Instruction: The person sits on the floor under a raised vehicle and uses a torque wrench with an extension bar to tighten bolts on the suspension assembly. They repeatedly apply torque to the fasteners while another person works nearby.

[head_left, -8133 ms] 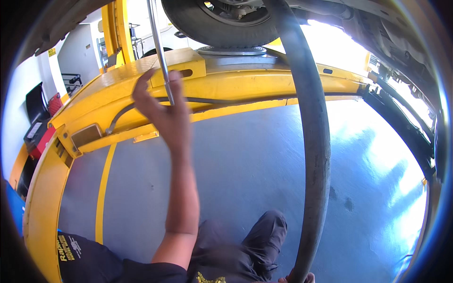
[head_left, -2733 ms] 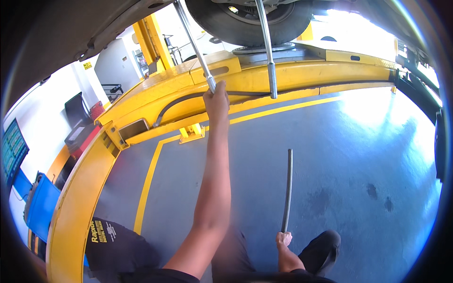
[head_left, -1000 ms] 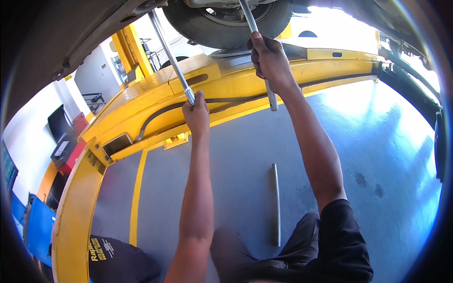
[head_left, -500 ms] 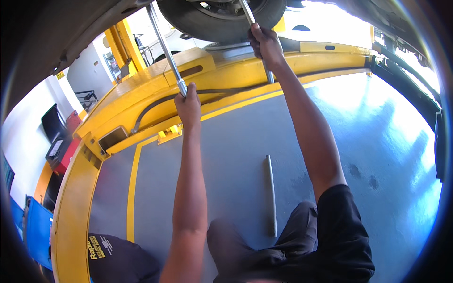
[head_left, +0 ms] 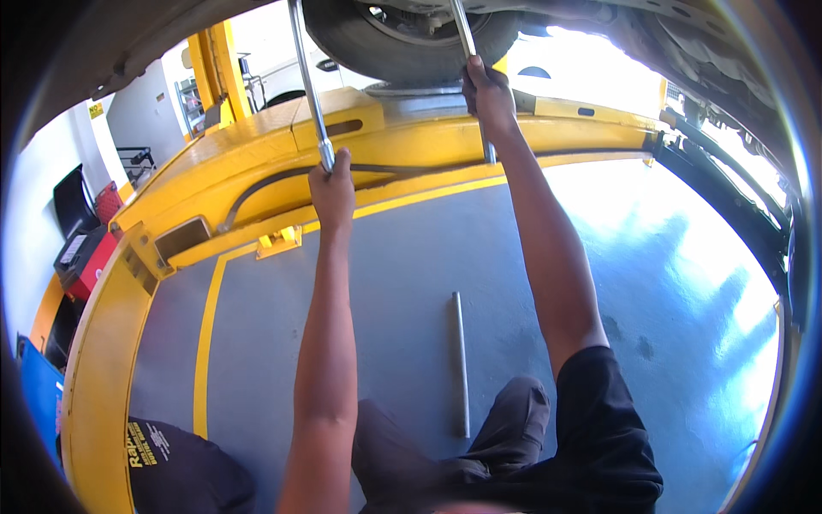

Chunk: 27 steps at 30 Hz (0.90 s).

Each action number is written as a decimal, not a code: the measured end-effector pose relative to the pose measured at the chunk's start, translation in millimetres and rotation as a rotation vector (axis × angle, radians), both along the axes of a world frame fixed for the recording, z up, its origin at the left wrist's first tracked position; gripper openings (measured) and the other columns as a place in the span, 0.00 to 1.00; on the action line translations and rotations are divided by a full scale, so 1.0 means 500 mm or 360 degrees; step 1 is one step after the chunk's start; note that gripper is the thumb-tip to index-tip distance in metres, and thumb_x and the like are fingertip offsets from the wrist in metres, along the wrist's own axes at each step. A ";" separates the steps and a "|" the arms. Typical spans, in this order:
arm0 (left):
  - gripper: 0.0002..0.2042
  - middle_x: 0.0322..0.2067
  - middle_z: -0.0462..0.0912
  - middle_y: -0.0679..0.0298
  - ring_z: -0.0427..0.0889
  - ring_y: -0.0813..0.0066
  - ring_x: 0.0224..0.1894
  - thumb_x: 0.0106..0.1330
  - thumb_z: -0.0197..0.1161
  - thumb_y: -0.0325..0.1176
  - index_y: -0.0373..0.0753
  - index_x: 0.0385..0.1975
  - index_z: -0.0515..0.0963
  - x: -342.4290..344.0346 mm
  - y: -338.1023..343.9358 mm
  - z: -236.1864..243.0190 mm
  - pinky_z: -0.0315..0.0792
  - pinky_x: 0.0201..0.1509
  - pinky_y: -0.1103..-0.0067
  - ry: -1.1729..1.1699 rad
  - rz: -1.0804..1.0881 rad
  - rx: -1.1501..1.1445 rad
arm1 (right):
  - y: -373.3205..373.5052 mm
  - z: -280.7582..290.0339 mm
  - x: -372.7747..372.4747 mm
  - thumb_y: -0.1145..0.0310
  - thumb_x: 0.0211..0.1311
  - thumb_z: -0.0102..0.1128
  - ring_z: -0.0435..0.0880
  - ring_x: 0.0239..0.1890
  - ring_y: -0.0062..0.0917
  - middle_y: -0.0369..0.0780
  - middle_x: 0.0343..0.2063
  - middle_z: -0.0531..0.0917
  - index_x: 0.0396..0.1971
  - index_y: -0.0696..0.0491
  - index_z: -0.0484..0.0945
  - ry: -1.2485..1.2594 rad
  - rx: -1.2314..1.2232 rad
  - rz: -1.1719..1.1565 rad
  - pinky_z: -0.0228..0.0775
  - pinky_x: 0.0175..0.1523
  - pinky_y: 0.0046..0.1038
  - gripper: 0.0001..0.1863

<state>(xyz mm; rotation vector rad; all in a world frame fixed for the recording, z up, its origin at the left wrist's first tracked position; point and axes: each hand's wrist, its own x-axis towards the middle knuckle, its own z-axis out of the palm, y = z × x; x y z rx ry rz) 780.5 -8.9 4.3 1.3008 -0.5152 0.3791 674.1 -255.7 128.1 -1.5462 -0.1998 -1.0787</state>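
Observation:
My left hand (head_left: 332, 193) is closed around the lower end of a long chrome bar (head_left: 310, 77), just below its thicker collar. That bar slants up under the vehicle, where its top leaves the view. Farther right and higher, my right hand (head_left: 492, 98) grips a second chrome bar (head_left: 463, 27) around its middle. Its lower end shows beneath my fist, in front of the yellow lift beam. The upper end runs up in front of a tyre (head_left: 394, 51), and what it meets cannot be made out. Both arms are stretched forward and up.
A yellow lift beam (head_left: 411, 141) crosses ahead with a black hose (head_left: 282, 180) along it. A loose metal pipe (head_left: 461, 364) lies on the grey floor by my knees. The vehicle underbody (head_left: 651, 47) hangs overhead. Dark printed cloth (head_left: 184, 471) is at lower left, near a red-and-black case (head_left: 86, 261).
The view has shifted, so the floor, pipe and lift now appear farther left. Both hands keep their grips on the bars and sit slightly lower in the picture.

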 end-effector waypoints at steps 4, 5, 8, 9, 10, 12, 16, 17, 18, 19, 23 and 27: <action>0.26 0.14 0.61 0.72 0.58 0.83 0.18 0.75 0.64 0.44 0.41 0.16 0.62 0.002 0.005 0.000 0.55 0.24 0.74 0.0017 0.0019 0.0077 | 0.011 -0.004 -0.020 0.42 0.81 0.52 0.55 0.15 0.11 0.26 0.16 0.64 0.28 0.50 0.74 0.0076 0.0143 -0.0043 0.47 0.20 0.20 0.27; 0.26 0.14 0.61 0.71 0.57 0.82 0.19 0.75 0.64 0.44 0.40 0.16 0.62 0.003 0.005 0.000 0.55 0.25 0.74 0.0054 -0.0028 0.0048 | 0.013 -0.009 -0.024 0.42 0.81 0.53 0.55 0.15 0.11 0.26 0.16 0.64 0.28 0.50 0.74 0.0132 0.0119 -0.0167 0.47 0.20 0.20 0.27; 0.27 0.14 0.60 0.71 0.57 0.82 0.19 0.75 0.64 0.45 0.40 0.16 0.62 0.005 0.003 -0.008 0.55 0.26 0.73 -0.0031 0.0044 0.0036 | 0.007 -0.021 -0.025 0.43 0.82 0.51 0.57 0.15 0.12 0.26 0.17 0.65 0.28 0.51 0.74 0.0241 0.0109 -0.0144 0.48 0.21 0.21 0.27; 0.26 0.13 0.60 0.73 0.56 0.84 0.18 0.76 0.64 0.44 0.42 0.16 0.62 0.007 0.001 -0.011 0.54 0.24 0.75 -0.0055 0.0026 0.0024 | -0.001 -0.020 -0.021 0.44 0.82 0.50 0.57 0.15 0.12 0.27 0.17 0.65 0.28 0.50 0.74 0.0188 0.0074 -0.0353 0.49 0.21 0.22 0.27; 0.25 0.13 0.60 0.74 0.56 0.85 0.16 0.76 0.64 0.44 0.45 0.16 0.62 0.009 0.002 -0.012 0.52 0.22 0.77 -0.0077 0.0014 0.0014 | -0.010 -0.018 -0.019 0.44 0.83 0.49 0.57 0.15 0.12 0.27 0.16 0.65 0.28 0.50 0.74 0.0106 -0.0049 -0.0463 0.50 0.21 0.22 0.27; 0.25 0.12 0.60 0.76 0.56 0.87 0.14 0.76 0.64 0.44 0.48 0.16 0.63 0.015 0.006 -0.013 0.51 0.21 0.80 -0.0113 0.0021 0.0003 | -0.033 -0.017 -0.022 0.46 0.83 0.48 0.60 0.16 0.14 0.28 0.16 0.66 0.27 0.51 0.75 0.0019 -0.0063 -0.0469 0.53 0.22 0.24 0.27; 0.25 0.13 0.61 0.72 0.57 0.83 0.18 0.76 0.64 0.43 0.41 0.17 0.64 0.020 -0.005 -0.010 0.54 0.24 0.75 -0.0142 0.0007 0.0015 | -0.047 -0.056 -0.073 0.48 0.84 0.46 0.65 0.17 0.13 0.29 0.16 0.68 0.29 0.53 0.76 0.0371 0.0141 -0.0520 0.57 0.22 0.25 0.27; 0.26 0.14 0.61 0.70 0.58 0.82 0.19 0.76 0.64 0.43 0.38 0.17 0.64 0.017 -0.009 -0.014 0.56 0.25 0.73 -0.0079 0.0051 0.0044 | -0.032 -0.081 -0.089 0.49 0.85 0.44 0.62 0.16 0.12 0.28 0.16 0.66 0.31 0.52 0.77 0.0361 -0.0034 -0.0426 0.55 0.21 0.23 0.25; 0.26 0.14 0.62 0.70 0.58 0.82 0.19 0.76 0.64 0.43 0.37 0.17 0.64 0.015 -0.019 -0.014 0.56 0.25 0.73 -0.0098 -0.0027 -0.0016 | -0.014 -0.099 -0.103 0.49 0.86 0.43 0.58 0.15 0.11 0.27 0.16 0.64 0.34 0.52 0.77 0.0470 -0.0057 -0.0410 0.52 0.20 0.22 0.24; 0.25 0.14 0.63 0.70 0.58 0.82 0.19 0.76 0.64 0.43 0.37 0.17 0.64 0.012 -0.038 -0.013 0.56 0.25 0.72 -0.0082 -0.0048 -0.0069 | 0.008 -0.109 -0.112 0.49 0.85 0.44 0.59 0.16 0.11 0.28 0.17 0.64 0.36 0.52 0.77 0.0378 -0.0126 -0.0386 0.52 0.21 0.22 0.24; 0.25 0.14 0.64 0.70 0.60 0.82 0.19 0.76 0.63 0.42 0.36 0.18 0.65 0.010 -0.068 -0.013 0.57 0.26 0.73 -0.0086 -0.0049 -0.0128 | 0.083 -0.058 -0.132 0.50 0.84 0.47 0.64 0.19 0.14 0.31 0.20 0.69 0.43 0.53 0.78 0.0296 0.0027 -0.0217 0.56 0.23 0.21 0.20; 0.24 0.14 0.62 0.71 0.57 0.83 0.19 0.77 0.62 0.41 0.37 0.18 0.65 0.018 -0.049 -0.018 0.56 0.26 0.73 -0.0145 -0.0030 -0.0080 | 0.102 0.032 -0.187 0.55 0.82 0.50 0.65 0.20 0.14 0.33 0.23 0.71 0.49 0.53 0.76 0.0278 0.0070 -0.0029 0.60 0.25 0.21 0.16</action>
